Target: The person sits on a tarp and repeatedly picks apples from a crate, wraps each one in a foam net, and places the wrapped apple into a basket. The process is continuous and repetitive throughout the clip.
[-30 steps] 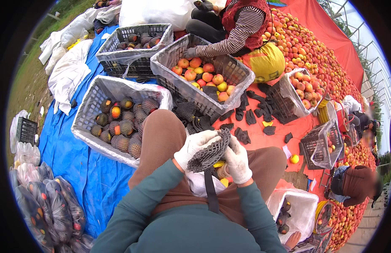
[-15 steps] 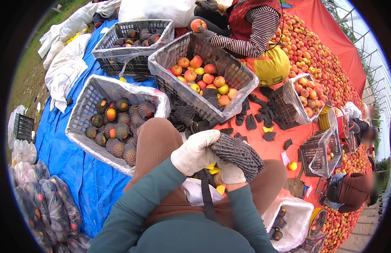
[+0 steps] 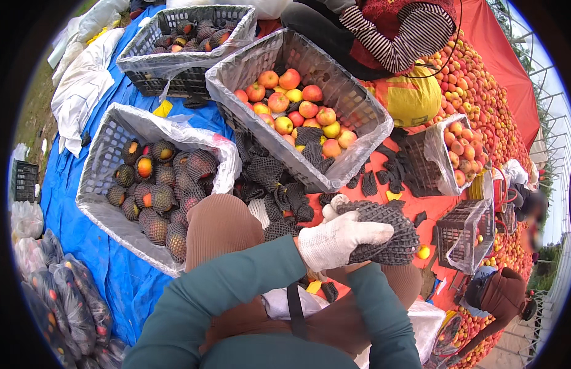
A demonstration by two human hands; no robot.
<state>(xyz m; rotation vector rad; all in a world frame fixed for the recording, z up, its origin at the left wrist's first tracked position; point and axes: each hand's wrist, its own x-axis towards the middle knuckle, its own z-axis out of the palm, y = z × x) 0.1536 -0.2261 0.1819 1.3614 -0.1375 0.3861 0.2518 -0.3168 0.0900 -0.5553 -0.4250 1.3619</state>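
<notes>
My gloved left hand (image 3: 336, 243) is closed on a dark foam net sleeve (image 3: 390, 237), its thumb or finger stretched along the side. The sleeve bulges into a rounded shape, and I cannot tell whether an apple is inside. From below, my right hand (image 3: 357, 267) holds the same sleeve. Its bare wrist shows, but most of the hand is hidden by the net and my left hand. White gloved fingertips stick out behind my left hand. Loose dark net sleeves (image 3: 265, 172) lie heaped just past my knee.
To the left stands a lined crate (image 3: 95, 190) of netted apples. A lined crate (image 3: 227, 101) of bare apples is ahead, with another netted-apple crate (image 3: 153, 77) behind it. A co-worker's striped sleeve (image 3: 396, 52) is beyond. Apples (image 3: 482, 104) are piled at right; filled bags (image 3: 70, 301) lie lower left.
My hands have moved to the right with the net sleeve, which now looks rounder and wider. The co-worker's apple, held up before over the far crate, is out of sight.
</notes>
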